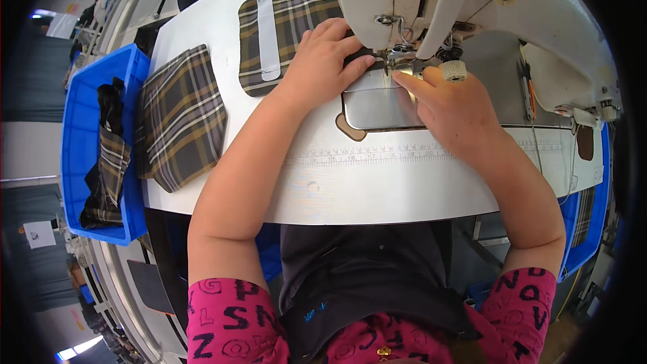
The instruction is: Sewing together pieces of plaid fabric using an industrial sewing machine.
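Observation:
My left hand lies on a plaid fabric piece with its fingers apart, the thumb stretched toward the presser foot of a white sewing machine. A narrow pale strip lies on that fabric, left of the hand. A dark edge of cloth shows between thumb and index finger. My right hand is at the needle area from the right, index fingertip beside the presser foot on the metal plate. Its other fingers are curled in, and whatever they hold is hidden.
Another plaid piece lies at the table's left edge. Beside it a blue bin holds plaid and black scraps. A ruler strip runs along the white table. Small tools lie by the machine. Another blue bin sits at right.

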`<state>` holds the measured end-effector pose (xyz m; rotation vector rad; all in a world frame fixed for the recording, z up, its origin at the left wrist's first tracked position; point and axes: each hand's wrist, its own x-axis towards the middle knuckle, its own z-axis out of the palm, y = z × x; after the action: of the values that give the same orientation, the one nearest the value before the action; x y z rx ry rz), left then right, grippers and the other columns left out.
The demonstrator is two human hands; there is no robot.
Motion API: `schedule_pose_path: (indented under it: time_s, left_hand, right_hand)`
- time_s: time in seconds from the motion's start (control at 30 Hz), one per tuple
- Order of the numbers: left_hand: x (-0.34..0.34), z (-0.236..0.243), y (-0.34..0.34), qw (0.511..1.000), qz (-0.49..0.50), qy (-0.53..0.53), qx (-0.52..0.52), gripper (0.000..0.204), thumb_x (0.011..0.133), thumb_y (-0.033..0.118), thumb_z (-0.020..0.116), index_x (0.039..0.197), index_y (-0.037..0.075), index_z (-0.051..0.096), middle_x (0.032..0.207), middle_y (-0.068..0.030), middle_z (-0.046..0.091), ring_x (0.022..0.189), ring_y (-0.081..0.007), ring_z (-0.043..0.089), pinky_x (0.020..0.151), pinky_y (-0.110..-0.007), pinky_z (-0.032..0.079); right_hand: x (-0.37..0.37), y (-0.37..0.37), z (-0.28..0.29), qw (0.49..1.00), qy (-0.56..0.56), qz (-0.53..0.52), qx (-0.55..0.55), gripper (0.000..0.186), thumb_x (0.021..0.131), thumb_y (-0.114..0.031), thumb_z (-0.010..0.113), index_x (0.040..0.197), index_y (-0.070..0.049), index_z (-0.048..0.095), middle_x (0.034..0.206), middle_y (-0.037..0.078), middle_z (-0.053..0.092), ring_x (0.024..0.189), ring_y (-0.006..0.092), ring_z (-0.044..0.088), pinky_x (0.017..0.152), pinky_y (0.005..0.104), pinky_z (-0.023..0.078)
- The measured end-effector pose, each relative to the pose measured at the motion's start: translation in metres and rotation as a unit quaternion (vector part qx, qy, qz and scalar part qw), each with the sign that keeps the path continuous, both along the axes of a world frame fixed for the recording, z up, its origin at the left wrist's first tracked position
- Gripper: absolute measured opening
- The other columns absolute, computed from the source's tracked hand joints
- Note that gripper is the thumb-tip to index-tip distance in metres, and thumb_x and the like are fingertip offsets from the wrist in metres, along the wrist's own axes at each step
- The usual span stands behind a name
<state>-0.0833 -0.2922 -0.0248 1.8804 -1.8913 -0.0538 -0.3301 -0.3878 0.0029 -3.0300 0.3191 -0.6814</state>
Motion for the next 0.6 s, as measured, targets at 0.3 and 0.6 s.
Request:
schedule_pose_path:
  time_s: [0.3,0.6]
  left_hand:
    - [-0.006,0.005,0.005,0.999,0.011,-0.032,-0.001,0.032,0.098,0.034,0.069,0.118,0.010,0.075,0.139,-0.0084,0.060,0.136,-0.0311,0.050,0.105,-0.047,0.041]
    - [-0.006,0.005,0.007,0.998,0.031,-0.040,-0.024,0.036,0.097,0.035,0.070,0.126,0.012,0.073,0.144,-0.0073,0.059,0.137,-0.0294,0.050,0.105,-0.046,0.043]
  right_hand:
    - [-0.001,0.000,0.002,1.000,0.009,-0.016,0.003,0.029,0.086,-0.009,0.071,0.115,-0.013,0.074,0.075,0.007,0.069,0.076,0.0265,0.066,0.065,0.0411,0.055]
    - [-0.003,-0.002,0.003,1.000,0.005,-0.019,0.010,0.028,0.087,-0.009,0.071,0.114,-0.015,0.076,0.074,0.007,0.069,0.074,0.0264,0.066,0.065,0.0409,0.055]
